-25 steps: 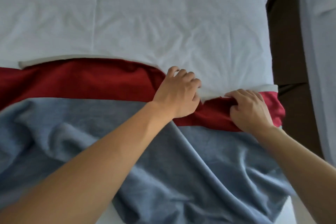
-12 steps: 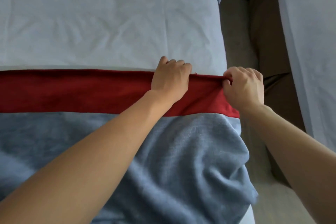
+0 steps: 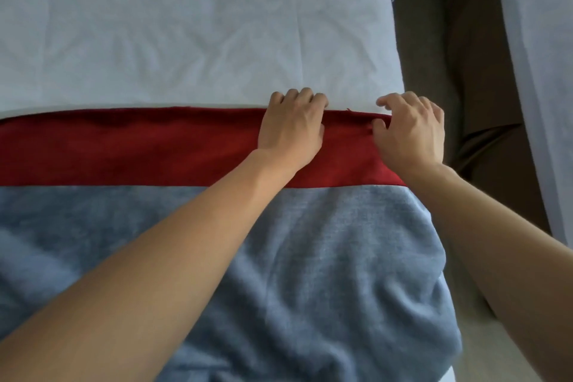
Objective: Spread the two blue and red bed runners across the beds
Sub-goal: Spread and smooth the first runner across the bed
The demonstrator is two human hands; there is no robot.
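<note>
Here you are squaring the far edge of the runner [image 3: 192, 195] on the bed [image 3: 186, 25]. Your left hand [image 3: 291, 130] lies on the red band with its fingers curled over that edge, seemingly gripping it; your right hand [image 3: 409, 130] pinches the same edge near the bed's right side, thumb and fingers narrow on the cloth. The red band lies flat and straight, but the blue part nearer you is bunched and hangs off the right corner. Next, I judge, you release the edge and smooth the blue toward you. A second bed [image 3: 539, 71] waits across the gap.
</note>
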